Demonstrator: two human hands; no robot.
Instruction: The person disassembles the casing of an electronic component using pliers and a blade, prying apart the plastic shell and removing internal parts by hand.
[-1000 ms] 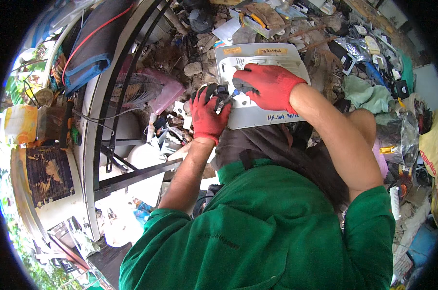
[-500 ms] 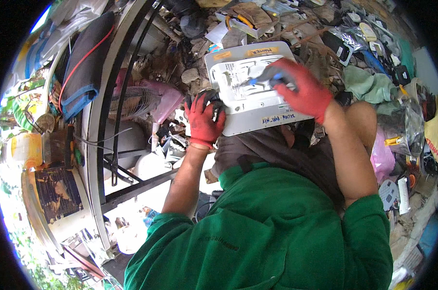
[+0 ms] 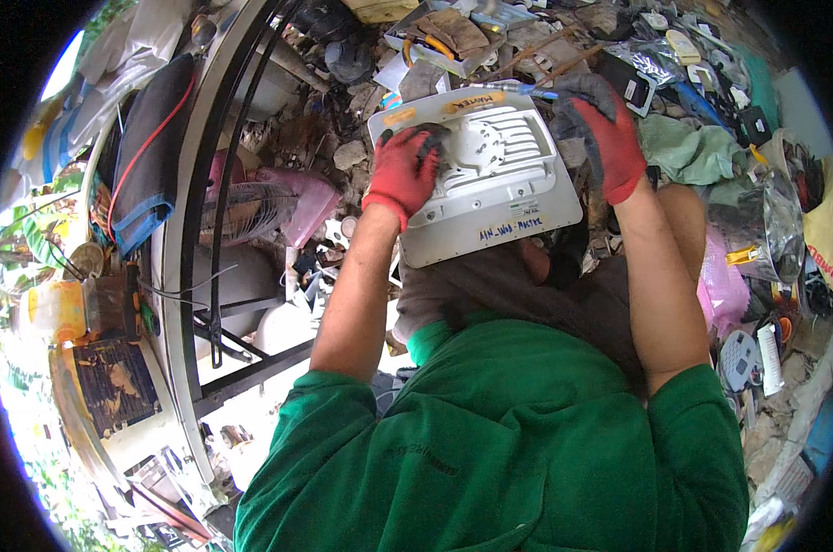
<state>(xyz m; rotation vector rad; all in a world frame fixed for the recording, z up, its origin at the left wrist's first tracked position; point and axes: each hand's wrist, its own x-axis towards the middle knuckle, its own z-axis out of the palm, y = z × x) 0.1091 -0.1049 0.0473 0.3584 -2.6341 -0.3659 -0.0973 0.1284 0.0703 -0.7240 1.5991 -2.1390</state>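
Observation:
A pale grey metal housing (image 3: 527,189) with ribs and a round recess rests tilted across my lap. Handwriting and orange marks show along its flat rim. My left hand (image 3: 405,170), in a red glove with dark fingers, is bent over the housing's left side and holds it. Anything beneath those fingertips is hidden. My right hand (image 3: 605,138), gloved alike, is closed just off the housing's upper right corner. From it a slim screwdriver with a blue part (image 3: 531,90) points left over the far rim.
Loose scrap and rubble surround me. A metal frame (image 3: 184,230) stands at left, with a wire fan guard (image 3: 241,204) and a pink bag (image 3: 308,204) beside it. A green cloth (image 3: 678,147) and a clear bag (image 3: 757,230) lie at right; a box (image 3: 462,60) sits beyond the housing.
My right hand with the screwdriver has moved from the housing's middle to its upper right. My left hand has slid from the edge onto the housing. A printed white panel there no longer shows.

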